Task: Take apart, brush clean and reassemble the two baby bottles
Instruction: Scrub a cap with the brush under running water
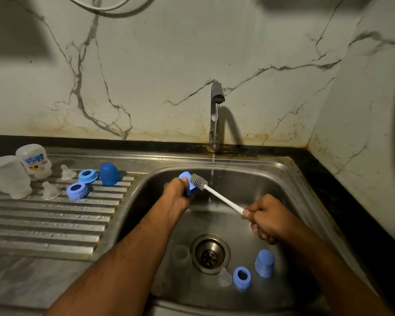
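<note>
Clearly both bottles (pixel 9 176) are apart, standing on the drainboard (pixel 55 220) with loose parts. The left hand (pixel 176 195) grips a blue cap (pixel 187 182); the right hand (pixel 263 218) clenches the brush (pixel 200 181) against it. Parts in the sink (pixel 283 179) await brushing; reassembly remains.

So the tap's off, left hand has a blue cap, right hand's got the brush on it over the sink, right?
Not quite: the tap is running, as the head view shows. The rest holds: left hand grips the blue cap, right hand holds the brush.
</note>
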The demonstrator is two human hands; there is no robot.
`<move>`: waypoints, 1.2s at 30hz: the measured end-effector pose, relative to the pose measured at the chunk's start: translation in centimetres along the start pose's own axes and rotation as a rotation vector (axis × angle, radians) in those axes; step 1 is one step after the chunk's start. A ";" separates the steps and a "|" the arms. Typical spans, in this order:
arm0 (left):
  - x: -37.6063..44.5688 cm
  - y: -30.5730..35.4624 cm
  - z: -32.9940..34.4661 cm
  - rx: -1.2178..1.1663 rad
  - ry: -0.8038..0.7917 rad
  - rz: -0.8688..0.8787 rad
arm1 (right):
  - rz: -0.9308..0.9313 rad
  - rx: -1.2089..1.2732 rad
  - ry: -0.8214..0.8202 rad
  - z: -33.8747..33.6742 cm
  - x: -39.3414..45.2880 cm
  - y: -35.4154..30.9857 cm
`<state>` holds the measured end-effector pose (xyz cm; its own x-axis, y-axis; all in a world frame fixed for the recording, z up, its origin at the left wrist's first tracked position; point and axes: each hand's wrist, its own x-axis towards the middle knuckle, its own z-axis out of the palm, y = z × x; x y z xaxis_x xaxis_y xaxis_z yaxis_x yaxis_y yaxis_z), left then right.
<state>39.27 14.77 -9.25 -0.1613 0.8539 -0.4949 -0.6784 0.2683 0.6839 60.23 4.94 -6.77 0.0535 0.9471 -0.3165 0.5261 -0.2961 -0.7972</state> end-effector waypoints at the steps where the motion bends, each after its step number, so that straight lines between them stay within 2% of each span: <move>1: -0.1 -0.2 0.1 0.027 0.008 0.006 | -0.022 -0.010 0.018 0.0 0.1 0.0; 5: -1.1 -2.0 1.1 0.104 0.000 -0.027 | -0.140 -0.071 0.108 1.0 0.4 -0.3; 8: -0.5 -1.4 0.9 0.100 0.036 -0.015 | -0.091 -0.025 0.069 1.0 0.4 -0.3; 10: 0.4 -0.5 0.1 0.188 0.055 0.025 | -0.035 -0.012 0.018 0.5 0.1 -0.1; 13: 0.8 -0.3 -0.6 0.231 0.042 0.045 | -0.030 -0.029 0.023 0.1 0.1 0.1; 18: -0.2 -1.5 1.0 0.113 0.022 -0.029 | -0.126 -0.060 0.102 1.1 0.5 -0.2; 24: -0.4 0.1 0.3 -0.037 -0.119 -0.065 | -0.066 0.003 -0.002 0.4 -0.1 -0.1; 27: -0.1 0.2 -0.1 -0.061 -0.087 -0.073 | -0.045 -0.024 -0.005 -0.1 -0.2 0.1; 32: -0.9 -0.9 0.4 0.109 -0.057 -0.126 | -0.108 -0.035 0.059 0.7 0.3 0.0; 36: -0.7 -0.7 0.7 0.059 -0.012 -0.114 | -0.101 -0.020 0.051 0.8 0.7 -0.1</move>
<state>40.37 14.27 -8.96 -0.0761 0.8216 -0.5650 -0.6486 0.3896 0.6539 59.54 5.52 -7.35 0.0420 0.9772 -0.2082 0.5477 -0.1969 -0.8132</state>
